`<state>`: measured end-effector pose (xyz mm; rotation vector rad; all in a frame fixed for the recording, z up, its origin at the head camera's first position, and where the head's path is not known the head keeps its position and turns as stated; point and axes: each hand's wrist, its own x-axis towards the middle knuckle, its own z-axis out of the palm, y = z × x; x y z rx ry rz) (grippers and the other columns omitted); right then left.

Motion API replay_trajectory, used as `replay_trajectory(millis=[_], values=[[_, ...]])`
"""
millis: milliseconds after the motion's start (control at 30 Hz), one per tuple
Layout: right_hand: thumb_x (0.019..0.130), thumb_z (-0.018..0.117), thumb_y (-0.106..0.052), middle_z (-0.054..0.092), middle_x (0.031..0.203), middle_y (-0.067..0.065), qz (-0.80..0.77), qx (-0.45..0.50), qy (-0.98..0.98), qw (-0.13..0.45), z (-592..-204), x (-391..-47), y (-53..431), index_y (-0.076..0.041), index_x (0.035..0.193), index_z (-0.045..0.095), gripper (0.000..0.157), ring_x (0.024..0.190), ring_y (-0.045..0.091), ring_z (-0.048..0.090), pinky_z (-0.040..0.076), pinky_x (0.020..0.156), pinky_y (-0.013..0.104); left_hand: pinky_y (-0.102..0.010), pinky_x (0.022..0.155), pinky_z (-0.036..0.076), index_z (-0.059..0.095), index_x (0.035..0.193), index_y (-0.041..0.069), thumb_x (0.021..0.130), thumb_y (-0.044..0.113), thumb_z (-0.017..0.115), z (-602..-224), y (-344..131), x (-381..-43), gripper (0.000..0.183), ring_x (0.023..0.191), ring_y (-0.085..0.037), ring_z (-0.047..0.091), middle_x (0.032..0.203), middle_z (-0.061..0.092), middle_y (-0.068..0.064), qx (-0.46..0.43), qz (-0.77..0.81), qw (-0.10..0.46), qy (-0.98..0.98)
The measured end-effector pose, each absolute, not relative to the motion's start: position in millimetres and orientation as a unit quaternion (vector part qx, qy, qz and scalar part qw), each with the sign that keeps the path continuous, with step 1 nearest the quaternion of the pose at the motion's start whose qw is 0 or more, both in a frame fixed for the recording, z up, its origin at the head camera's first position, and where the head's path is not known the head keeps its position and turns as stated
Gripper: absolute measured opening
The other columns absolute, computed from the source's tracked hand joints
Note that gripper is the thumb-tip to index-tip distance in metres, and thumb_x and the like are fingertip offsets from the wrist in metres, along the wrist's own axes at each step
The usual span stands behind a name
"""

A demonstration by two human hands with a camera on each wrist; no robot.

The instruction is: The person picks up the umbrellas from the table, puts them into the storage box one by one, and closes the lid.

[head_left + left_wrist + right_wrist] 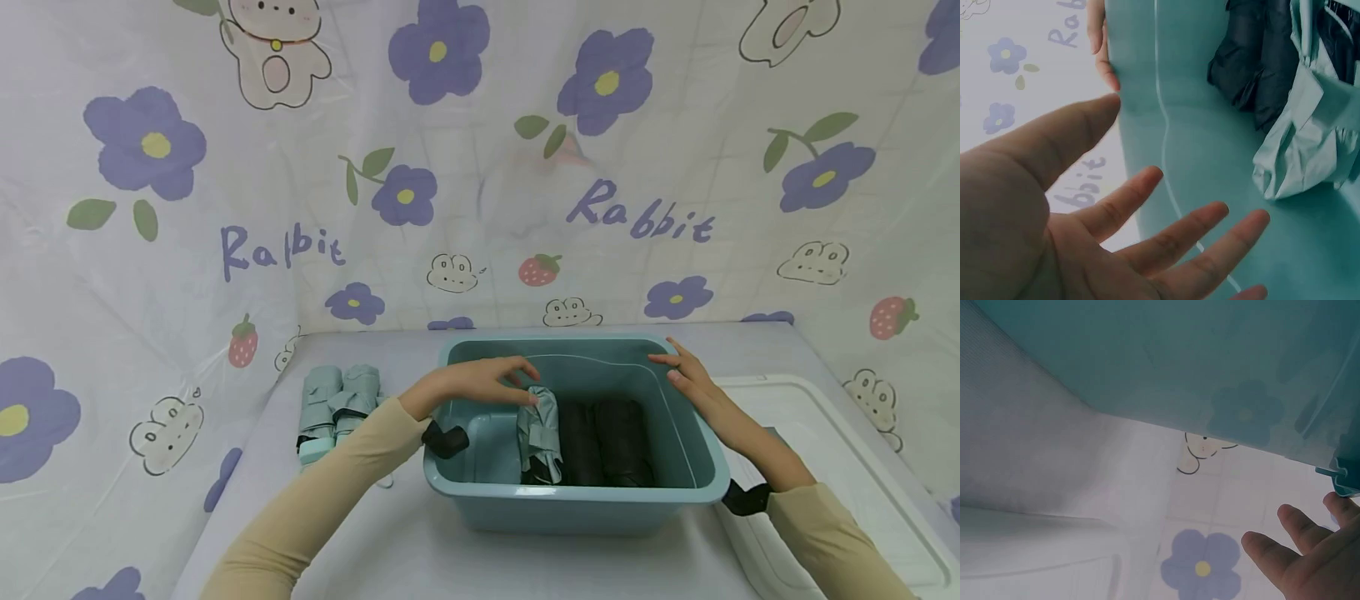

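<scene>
A blue-green plastic bin [577,493] stands on the table. Inside it, side by side, are a pale teal folded umbrella [540,429] and two black rolled bundles [624,442], which look like folded umbrellas. My left hand [487,381] hovers over the pale teal umbrella with its fingers spread; the left wrist view shows a gap between the fingers and that umbrella [1304,137], and nothing in the palm. At the bin's far right corner, my right hand [690,383] touches the rim with its fingers extended. In the right wrist view its fingertips lie beside the rim [1346,481].
Two more pale teal folded umbrellas [337,404] lie on the table left of the bin. A white lid [840,475] lies flat to the right, partly beneath my right forearm. A printed sheet [495,208] hangs behind the table.
</scene>
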<state>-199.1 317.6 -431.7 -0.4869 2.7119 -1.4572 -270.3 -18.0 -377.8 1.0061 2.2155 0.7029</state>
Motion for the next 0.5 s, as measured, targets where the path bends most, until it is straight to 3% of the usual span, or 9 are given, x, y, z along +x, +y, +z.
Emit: replay_trajectory(millis=[267,500], values=[[0.096,0.027,-0.027,-0.008,0.146,0.001,-0.465,-0.159,0.871,0.008,-433.3,-199.1,317.9,-0.011,0.135,0.03,0.042,0.13,0.037,-0.009,0.006,0.086,0.071,-0.029,0.088,0.041,0.038,0.125,0.024,0.086,0.039,0.051,-367.3,-30.1,-270.6,0.044,0.117,-0.018,0.043,0.129,0.041,0.0,0.395,0.324,0.27,0.816],[0.096,0.027,-0.026,-0.008,0.146,0.001,-0.465,-0.16,0.871,0.005,-433.6,-198.8,317.3,-0.011,0.135,0.03,0.041,0.13,0.037,-0.009,0.005,0.086,0.071,-0.032,0.084,0.044,0.039,0.125,0.024,0.087,0.036,0.052,-366.7,-44.7,-275.7,0.042,0.11,-0.02,0.049,0.126,0.043,-0.001,0.386,0.399,0.22,0.802]])
